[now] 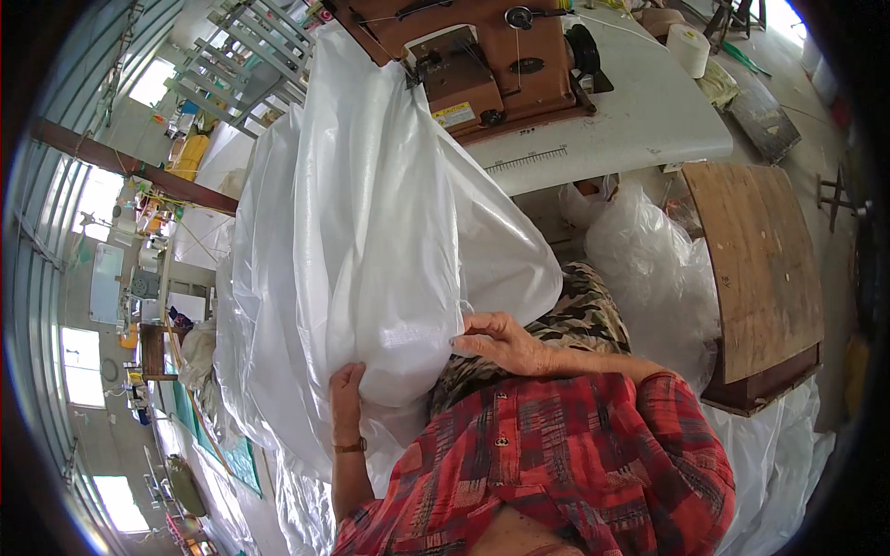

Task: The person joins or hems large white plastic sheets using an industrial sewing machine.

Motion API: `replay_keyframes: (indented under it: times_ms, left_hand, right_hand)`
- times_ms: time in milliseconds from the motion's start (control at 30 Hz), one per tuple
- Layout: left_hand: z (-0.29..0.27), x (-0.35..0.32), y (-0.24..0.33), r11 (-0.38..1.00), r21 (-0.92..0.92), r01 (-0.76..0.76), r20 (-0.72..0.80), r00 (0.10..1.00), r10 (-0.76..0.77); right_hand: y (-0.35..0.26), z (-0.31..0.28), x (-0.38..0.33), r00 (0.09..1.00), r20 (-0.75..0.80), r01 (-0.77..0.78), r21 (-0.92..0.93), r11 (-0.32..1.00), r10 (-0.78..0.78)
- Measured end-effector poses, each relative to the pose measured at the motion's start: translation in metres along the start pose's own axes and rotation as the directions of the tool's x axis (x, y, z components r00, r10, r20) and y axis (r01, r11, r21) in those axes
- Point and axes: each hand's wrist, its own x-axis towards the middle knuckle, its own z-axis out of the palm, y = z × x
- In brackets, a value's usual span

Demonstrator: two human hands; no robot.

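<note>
A large sheet of shiny white plastic fabric [371,232] hangs in long folds from the sewing machine [505,69] and drapes over my lap. The machine is brown and stands on a pale table [640,120]; the sheet's upper end lies at the machine's needle side. My left hand [348,382] is closed on the sheet's lower left part, with its fingertips partly hidden in the folds. Farther right, my right hand [501,343] pinches the edge of the same sheet between thumb and fingers, just above my camouflage trousers [579,310].
To the right, a wooden board [756,269] rests on a dark box beside a clear plastic bag heap [649,250]. A white thread cone [687,48] stands at the table's far right. Pale metal racks [241,65] and a brown beam [134,167] are at the left.
</note>
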Motion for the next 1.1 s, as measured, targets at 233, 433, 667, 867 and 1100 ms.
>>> replay_keyframes:
  times_ms: [233, 433, 667, 867, 1100]
  left_hand:
    - [0.072, -0.032, 0.129, 0.33, 0.761, -0.559, 0.0, 0.508, 0.861]
    - [0.128, -0.03, 0.129, 0.888, -0.144, -0.436, 0.247, 0.854, 0.459]
    - [0.141, -0.027, 0.12, 0.93, -0.08, -0.36, 0.228, 0.901, 0.369]
    - [0.145, -0.026, 0.119, 0.927, -0.179, -0.33, 0.189, 0.913, 0.361]
    - [0.15, -0.018, 0.158, 0.809, 0.188, -0.558, 0.116, 0.83, 0.545]
  right_hand:
    - [-0.025, 0.015, -0.006, 0.864, -0.036, 0.32, -0.729, 0.605, -0.501]
    - [-0.022, 0.034, -0.008, 0.898, -0.144, 0.285, -0.531, 0.798, -0.416]
    - [-0.007, 0.033, -0.017, 0.96, -0.272, 0.073, -0.005, 0.997, -0.072]
    - [-0.008, 0.026, -0.017, 0.979, -0.186, 0.017, -0.348, 0.938, -0.086]
    - [-0.002, 0.039, -0.009, 0.845, 0.291, 0.475, -0.795, 0.378, -0.448]
